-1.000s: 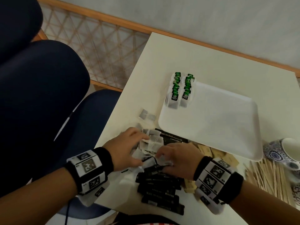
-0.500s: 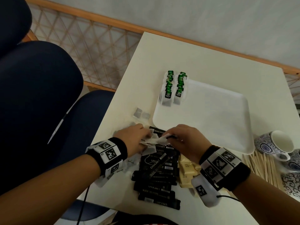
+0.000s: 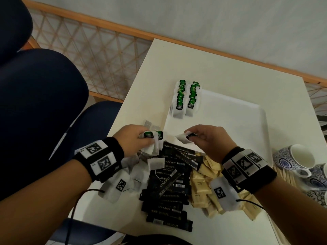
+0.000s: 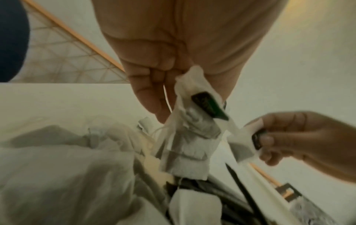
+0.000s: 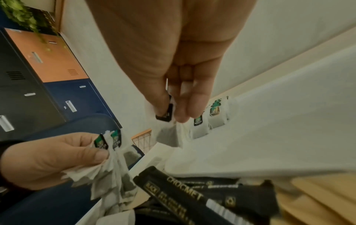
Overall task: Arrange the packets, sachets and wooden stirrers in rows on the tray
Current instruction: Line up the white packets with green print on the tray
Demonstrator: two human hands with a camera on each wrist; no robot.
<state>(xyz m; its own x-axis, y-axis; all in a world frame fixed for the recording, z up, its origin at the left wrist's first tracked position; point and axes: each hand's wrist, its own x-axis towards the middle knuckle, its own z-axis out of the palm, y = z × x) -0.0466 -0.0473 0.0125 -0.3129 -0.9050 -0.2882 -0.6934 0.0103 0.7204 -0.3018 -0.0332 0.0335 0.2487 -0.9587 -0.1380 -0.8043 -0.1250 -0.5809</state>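
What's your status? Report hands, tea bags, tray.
Left hand holds a bunch of tea bags. Right hand pinches one tea bag. Two rows started at tray edge; nothing blocking.

table [image 3: 221, 68]: cream top | white tray [image 3: 238, 124] | loose tea bags [image 3: 136, 172] near left edge | black sachets [image 3: 168, 197] heaped | tan packets [image 3: 205, 188] beside them | wooden stirrers [image 3: 290, 179] and patterned cups [image 3: 297, 161] at right
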